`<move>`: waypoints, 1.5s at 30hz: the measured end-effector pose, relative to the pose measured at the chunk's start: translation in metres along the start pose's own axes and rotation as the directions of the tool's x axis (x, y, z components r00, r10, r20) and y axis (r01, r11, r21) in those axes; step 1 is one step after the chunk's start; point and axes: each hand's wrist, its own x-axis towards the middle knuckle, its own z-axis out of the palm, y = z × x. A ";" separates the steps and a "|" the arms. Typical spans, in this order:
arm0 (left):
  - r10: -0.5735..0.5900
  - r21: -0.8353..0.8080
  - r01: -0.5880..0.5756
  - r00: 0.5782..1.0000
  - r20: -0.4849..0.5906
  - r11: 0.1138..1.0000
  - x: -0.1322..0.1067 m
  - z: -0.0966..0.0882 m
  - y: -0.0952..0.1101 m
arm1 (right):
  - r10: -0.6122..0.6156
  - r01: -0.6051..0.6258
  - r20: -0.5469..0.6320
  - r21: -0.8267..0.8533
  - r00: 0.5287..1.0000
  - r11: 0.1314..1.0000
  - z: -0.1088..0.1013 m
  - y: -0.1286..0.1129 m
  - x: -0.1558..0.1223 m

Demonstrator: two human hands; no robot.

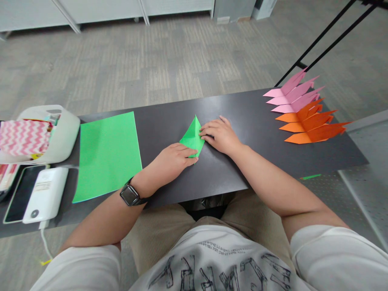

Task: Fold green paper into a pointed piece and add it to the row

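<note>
Now the green folded paper (pixel 192 136) forms a pointed kite.

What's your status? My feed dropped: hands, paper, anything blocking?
Left hand flat, pressing folded green paper on the table. Right hand touching its right edge. Nothing blocking; green sheet lies apart, left.

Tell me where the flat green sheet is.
In the head view, the flat green sheet lies on the dark table left of centre, between the white basket and the left hand.
</note>
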 end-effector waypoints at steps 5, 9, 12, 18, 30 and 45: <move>0.020 -0.009 -0.020 1.000 0.015 1.000 -0.002 -0.004 0.001 | -0.004 0.004 0.006 0.010 1.000 1.000 0.000 0.000 0.000; 0.016 -0.012 -0.016 1.000 0.023 1.000 -0.004 -0.003 0.001 | -0.006 0.006 0.006 0.019 1.000 1.000 -0.001 0.000 -0.001; 0.034 -0.033 -0.033 0.999 0.034 0.999 -0.005 -0.001 -0.002 | -0.007 0.007 0.003 0.021 1.000 1.000 0.000 0.001 0.000; 0.040 -0.074 -0.038 0.999 0.023 0.997 -0.006 0.002 -0.005 | 0.005 -0.005 0.002 0.015 1.000 1.000 0.000 0.001 0.000; 0.057 -0.113 -0.051 0.997 0.051 0.992 -0.006 -0.003 -0.005 | -0.022 0.022 0.005 -0.008 1.000 1.000 -0.003 0.002 0.000; 0.076 -0.157 -0.065 0.995 0.067 0.985 -0.006 -0.005 -0.010 | 0.002 -0.001 0.027 -0.036 1.000 0.999 0.004 0.006 0.000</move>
